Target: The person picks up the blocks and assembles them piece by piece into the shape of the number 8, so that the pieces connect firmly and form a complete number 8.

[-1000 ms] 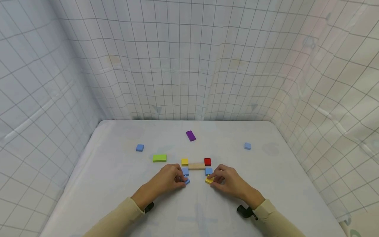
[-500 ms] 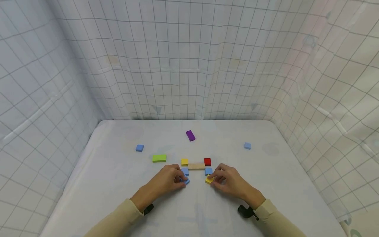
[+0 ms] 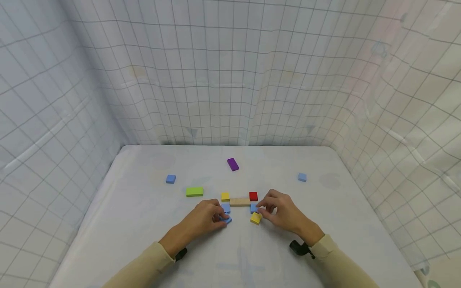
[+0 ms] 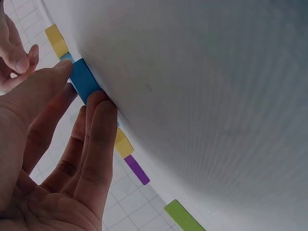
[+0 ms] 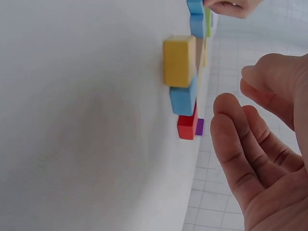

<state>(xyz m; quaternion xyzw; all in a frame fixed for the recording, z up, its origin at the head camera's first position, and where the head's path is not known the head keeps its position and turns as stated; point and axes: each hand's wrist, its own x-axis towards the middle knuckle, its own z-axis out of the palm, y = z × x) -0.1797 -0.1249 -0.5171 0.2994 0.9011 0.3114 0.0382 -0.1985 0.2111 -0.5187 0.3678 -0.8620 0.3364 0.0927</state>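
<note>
On the white-covered table [image 3: 115,228], seen from the head, we find the left hand [image 3: 205,217] pinching the held blue block [image 3: 227,220] at the near left of a small layout. Just beyond it lies the left blue block [image 3: 225,208], then the far yellow block [image 3: 225,196]. Opposite, we see the near yellow block [image 3: 255,218], turned at an angle, with the right blue block [image 3: 253,209] and the red block [image 3: 253,196] beyond. A wooden plank [image 3: 239,202] lies between the two rows. From here the tips of the right hand [image 3: 284,212] overlap the right blue block. Farther off we count a lime-green block [image 3: 194,192] and a purple block [image 3: 233,164].

In the left wrist view, we see the thumb at one end of the held blue block and fingers at the other, the gap only as wide as the block. The block sits at the table's surface; we cannot tell whether it is slightly raised.

From the right wrist, we see the thumb and bent fingertips a small gap apart, with nothing between them. They are clear of the near yellow block, the right blue block and the red block, which stand in line.
</note>
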